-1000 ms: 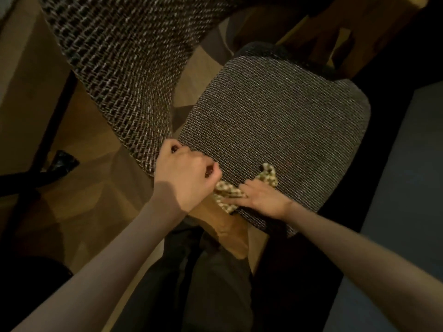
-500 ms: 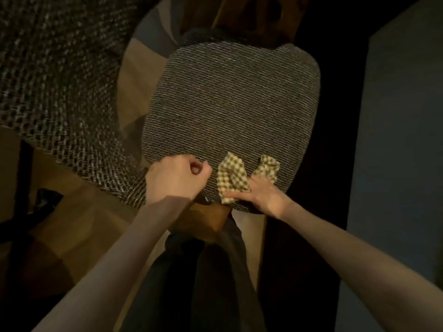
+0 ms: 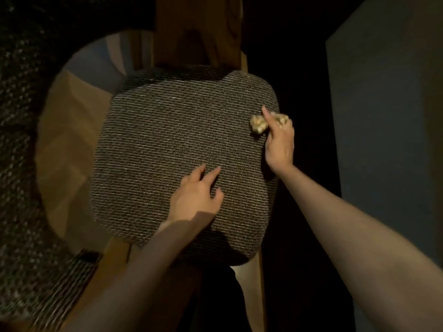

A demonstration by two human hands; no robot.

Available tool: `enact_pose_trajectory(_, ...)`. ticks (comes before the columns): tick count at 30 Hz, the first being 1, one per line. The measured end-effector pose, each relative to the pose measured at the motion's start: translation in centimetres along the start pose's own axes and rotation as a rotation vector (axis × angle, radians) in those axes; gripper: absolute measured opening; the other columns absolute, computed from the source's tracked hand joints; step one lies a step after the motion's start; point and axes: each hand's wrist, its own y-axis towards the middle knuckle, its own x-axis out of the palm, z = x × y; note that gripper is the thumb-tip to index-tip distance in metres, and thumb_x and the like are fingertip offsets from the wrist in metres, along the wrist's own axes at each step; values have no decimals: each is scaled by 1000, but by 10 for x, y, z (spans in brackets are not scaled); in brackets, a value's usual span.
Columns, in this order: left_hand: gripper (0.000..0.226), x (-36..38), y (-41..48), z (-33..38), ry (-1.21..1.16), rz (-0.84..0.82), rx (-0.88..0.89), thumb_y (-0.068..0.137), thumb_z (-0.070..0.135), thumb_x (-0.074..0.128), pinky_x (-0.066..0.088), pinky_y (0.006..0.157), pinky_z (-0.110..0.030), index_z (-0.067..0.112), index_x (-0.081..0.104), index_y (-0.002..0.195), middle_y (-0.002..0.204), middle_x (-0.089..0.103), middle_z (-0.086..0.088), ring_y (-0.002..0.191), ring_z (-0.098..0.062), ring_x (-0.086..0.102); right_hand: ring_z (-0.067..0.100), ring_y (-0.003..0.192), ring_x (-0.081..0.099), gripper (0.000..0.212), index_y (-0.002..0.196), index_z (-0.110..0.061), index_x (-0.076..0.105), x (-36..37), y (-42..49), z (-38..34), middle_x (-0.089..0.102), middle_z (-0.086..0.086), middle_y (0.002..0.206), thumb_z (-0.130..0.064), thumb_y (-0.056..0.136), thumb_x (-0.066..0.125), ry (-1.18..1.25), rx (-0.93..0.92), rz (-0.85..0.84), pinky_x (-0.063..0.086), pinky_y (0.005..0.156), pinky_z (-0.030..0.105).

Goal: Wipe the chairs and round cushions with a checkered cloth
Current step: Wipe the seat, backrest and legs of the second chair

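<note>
Slid my right hand point(image 3: 279, 142) to the right edge of the dark woven seat cushion point(image 3: 167, 140), gripping the bunched yellow checkered cloth point(image 3: 258, 124) there, my left hand point(image 3: 194, 195) now spread flat on the cushion

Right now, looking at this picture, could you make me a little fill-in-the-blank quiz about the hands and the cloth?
1. The right hand holds the checkered cloth at the ____ edge of the cushion.
2. The left hand, fingers spread over the cushion, holds ____.
3. The chair frame beyond the cushion is made of ____.
Missing words: right; nothing; wood.
</note>
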Motion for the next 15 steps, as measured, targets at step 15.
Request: enact_pose_trajectory(15, 68, 22, 25, -14, 217, -235, 72, 95, 33, 46, 3, 118, -41, 38, 4, 149, 158, -14, 3, 143, -31, -15, 26, 115, 48, 45, 141, -15, 44, 11, -109, 4, 46, 15, 130, -7, 97, 38, 145, 596, 129, 33, 99, 27)
